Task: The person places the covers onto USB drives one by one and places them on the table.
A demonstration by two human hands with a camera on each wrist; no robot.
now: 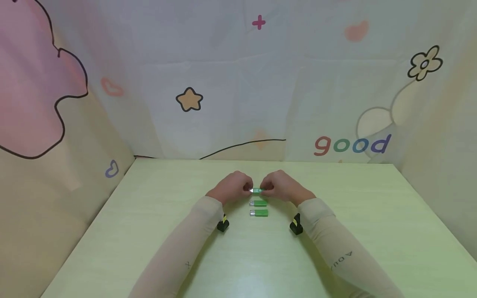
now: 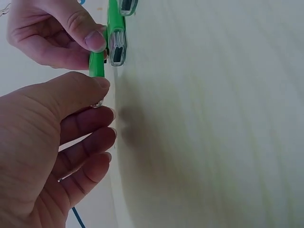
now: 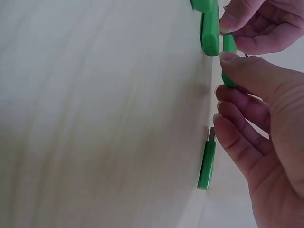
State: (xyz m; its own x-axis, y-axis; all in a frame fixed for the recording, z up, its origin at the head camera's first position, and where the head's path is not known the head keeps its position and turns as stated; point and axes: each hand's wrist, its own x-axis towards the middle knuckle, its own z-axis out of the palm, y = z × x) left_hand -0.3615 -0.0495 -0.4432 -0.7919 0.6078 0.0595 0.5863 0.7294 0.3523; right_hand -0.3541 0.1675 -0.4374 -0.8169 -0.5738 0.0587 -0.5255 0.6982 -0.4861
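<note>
Between my two hands is a green USB stick (image 1: 257, 191), held lengthwise across the head view. My left hand (image 1: 235, 184) pinches its clear-capped end (image 2: 97, 103) between thumb and index finger. The right hand (image 1: 282, 185) pinches the green body (image 3: 229, 71) at the other end. Just nearer to me, two more green USB sticks with clear caps, one (image 1: 258, 203) and another (image 1: 258, 213), lie parallel on the table. Beside my right hand, in the right wrist view, lies a green USB stick (image 3: 207, 164) with a bare metal connector; the hand hides it in the head view.
The pale table (image 1: 257, 256) runs back to a printed cloth backdrop (image 1: 238, 103), with cloth at both sides too. Black wrist cameras, left (image 1: 223, 224) and right (image 1: 296, 225), hang below the sleeves.
</note>
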